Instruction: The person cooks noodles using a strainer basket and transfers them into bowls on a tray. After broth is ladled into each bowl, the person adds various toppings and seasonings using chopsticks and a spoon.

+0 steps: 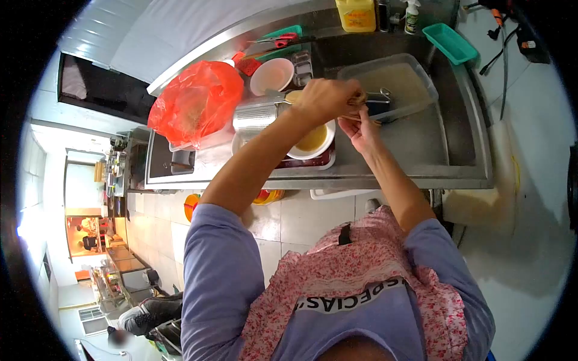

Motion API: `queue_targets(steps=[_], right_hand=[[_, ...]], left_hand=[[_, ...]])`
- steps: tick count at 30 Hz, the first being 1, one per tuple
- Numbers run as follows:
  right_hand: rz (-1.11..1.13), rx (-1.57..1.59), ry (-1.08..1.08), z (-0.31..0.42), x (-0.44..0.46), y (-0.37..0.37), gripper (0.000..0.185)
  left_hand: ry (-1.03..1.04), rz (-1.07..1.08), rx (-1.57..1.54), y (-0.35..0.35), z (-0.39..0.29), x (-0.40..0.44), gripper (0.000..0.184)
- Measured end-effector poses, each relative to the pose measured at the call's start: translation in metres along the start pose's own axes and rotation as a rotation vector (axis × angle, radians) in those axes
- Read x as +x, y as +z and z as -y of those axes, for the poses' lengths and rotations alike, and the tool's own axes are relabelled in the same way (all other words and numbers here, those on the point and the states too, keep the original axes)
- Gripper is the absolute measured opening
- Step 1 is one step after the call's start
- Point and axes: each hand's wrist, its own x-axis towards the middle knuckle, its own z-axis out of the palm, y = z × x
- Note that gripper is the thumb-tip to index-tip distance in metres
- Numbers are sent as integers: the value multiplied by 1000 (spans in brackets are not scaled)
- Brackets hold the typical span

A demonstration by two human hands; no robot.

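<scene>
My left hand (328, 99) reaches across from the left, its fingers closed near the basin's left edge. Just below and to its right, my right hand (361, 131) is turned palm up, with its fingers pinched on thin brown stick-like things. The two hands nearly touch, and what the left one grips is hidden. Under the left wrist is a white bowl (328, 144) with yellowish liquid. Behind the hands, a clear plastic tub (424, 81) of cloudy water sits in the sink (448, 135).
A red plastic bag (201, 99), a metal strainer (253, 119) and a white bowl (272, 77) stand on the left. Along the back are a yellow jug (356, 15), a spray bottle (411, 17) and a green tray (450, 44). A person (150, 313) is at the far lower left.
</scene>
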Motion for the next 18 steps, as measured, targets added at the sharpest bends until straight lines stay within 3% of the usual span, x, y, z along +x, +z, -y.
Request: queue_targets(steps=[4,10,18], right_hand=[[95,2,45,17,16,-23,37],[38,-37,91,27,22,-32,39],[-8,-154,-14,21,25,-42,36]], left_hand=[[-93,17,1,3,11,14,37],[-158,94,82,15,28,27,43],[-194,163,36,37,43,32,43]])
